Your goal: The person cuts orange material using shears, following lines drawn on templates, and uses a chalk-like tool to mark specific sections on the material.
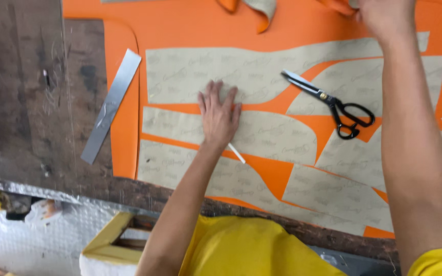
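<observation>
Yellow shirt (241,250) fills the bottom edge, nearest the lens; both forearms run up from it over a worn wooden bench (42,102).

Left hand (219,115): flat, fingers spread, palm down, gripping nothing. It presses on a beige paper pattern (262,135) lying on the orange sheet (190,23). A thin white stick (237,153), possibly chalk or a marker, shows just beside the wrist; not held.

Right hand (382,15): at the top edge, partly cut off by the frame. It appears closed on a fold of the orange material, but the grip itself is not visible, so I cannot tell for certain.

Orange sheet: spread flat over most of the bench, its far edge curled up near the top. More beige patterns lie over it, near one another, orange showing between.

Black-handled scissors (333,105) lie closed on the patterns, between the two arms, untouched. A metal ruler (111,105) lies at an angle across the sheet's left edge, partly on bare wood.

Handling, judged: sheet looks soft, pliable and light, likely to crease or drag the patterns if pulled. Paper pieces are thin and slide easily; a flat palm holds one best. Take the sheet by a free edge.
</observation>
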